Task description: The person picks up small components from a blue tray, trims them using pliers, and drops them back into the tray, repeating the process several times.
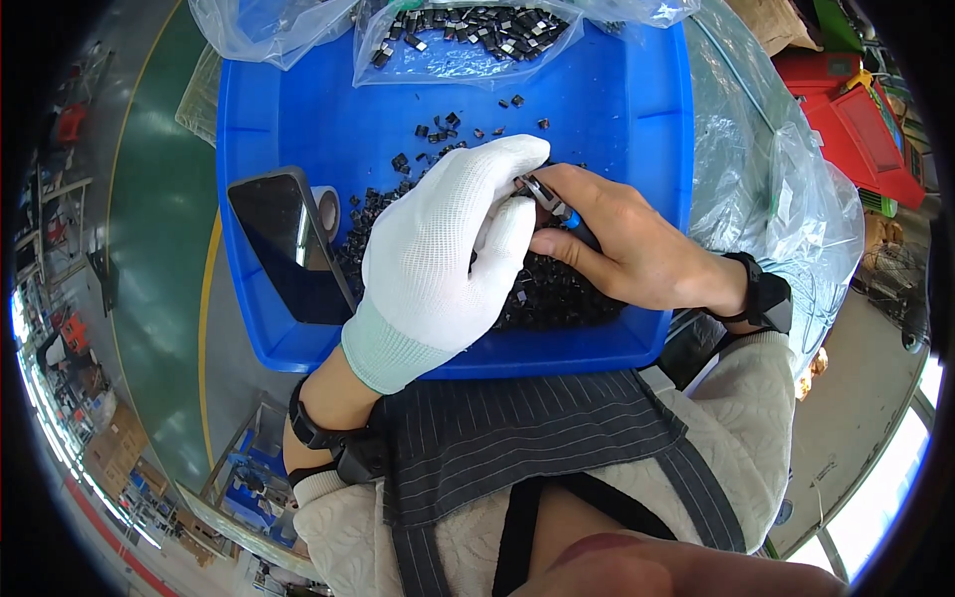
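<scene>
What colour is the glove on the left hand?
White with a pale green cuff; the glove shows best in the head view.

Left hand (pixel 438 259), white glove, curled over the blue tray (pixel 637 109), fingers (pixel 507 159) bent toward right hand. Right hand (pixel 617 239) bare, fingers pinched shut on a small blue-handled tool (pixel 552 202). Hands touching above the tray's near half, both wrists banded.

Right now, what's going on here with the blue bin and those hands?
A person works over a blue bin on their lap. The gloved left hand pinches something small, too hidden to identify, while the bare right hand holds a small cutter against it. Small black parts lie piled in the bin beneath the hands, with more in a clear bag at the far edge. A dark phone leans at the bin's left side.
</scene>
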`<state>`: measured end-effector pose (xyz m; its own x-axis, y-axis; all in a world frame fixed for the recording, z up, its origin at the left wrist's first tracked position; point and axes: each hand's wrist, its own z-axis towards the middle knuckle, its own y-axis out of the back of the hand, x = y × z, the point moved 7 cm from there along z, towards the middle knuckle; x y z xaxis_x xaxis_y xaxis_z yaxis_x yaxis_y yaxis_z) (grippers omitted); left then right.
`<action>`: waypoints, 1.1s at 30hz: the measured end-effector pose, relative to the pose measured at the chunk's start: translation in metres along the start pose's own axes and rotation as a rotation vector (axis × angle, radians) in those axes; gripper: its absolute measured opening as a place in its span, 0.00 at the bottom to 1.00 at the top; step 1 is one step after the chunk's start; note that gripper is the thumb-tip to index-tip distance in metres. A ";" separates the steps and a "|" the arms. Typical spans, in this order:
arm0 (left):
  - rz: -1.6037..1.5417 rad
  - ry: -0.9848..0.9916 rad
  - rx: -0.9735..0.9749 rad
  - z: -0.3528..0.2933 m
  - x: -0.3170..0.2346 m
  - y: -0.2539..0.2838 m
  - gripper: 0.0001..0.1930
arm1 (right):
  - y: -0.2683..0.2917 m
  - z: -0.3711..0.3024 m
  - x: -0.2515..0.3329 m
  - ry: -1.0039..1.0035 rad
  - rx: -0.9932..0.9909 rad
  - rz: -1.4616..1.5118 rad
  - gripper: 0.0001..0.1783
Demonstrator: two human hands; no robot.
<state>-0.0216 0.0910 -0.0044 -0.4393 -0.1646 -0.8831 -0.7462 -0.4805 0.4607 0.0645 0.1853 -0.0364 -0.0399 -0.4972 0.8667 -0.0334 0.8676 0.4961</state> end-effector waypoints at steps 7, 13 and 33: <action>-0.049 -0.013 0.009 -0.001 0.005 -0.002 0.18 | -0.001 -0.001 0.002 -0.013 0.002 -0.029 0.24; -0.122 -0.044 -0.047 0.000 0.009 -0.004 0.16 | -0.001 0.000 0.001 -0.036 -0.027 -0.017 0.18; -0.542 0.409 -0.006 -0.016 0.035 0.003 0.11 | -0.014 0.001 0.004 -0.307 0.297 0.304 0.10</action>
<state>-0.0314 0.0701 -0.0347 0.2216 -0.2105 -0.9522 -0.8041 -0.5918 -0.0563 0.0642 0.1711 -0.0397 -0.3816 -0.2416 0.8922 -0.2543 0.9554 0.1499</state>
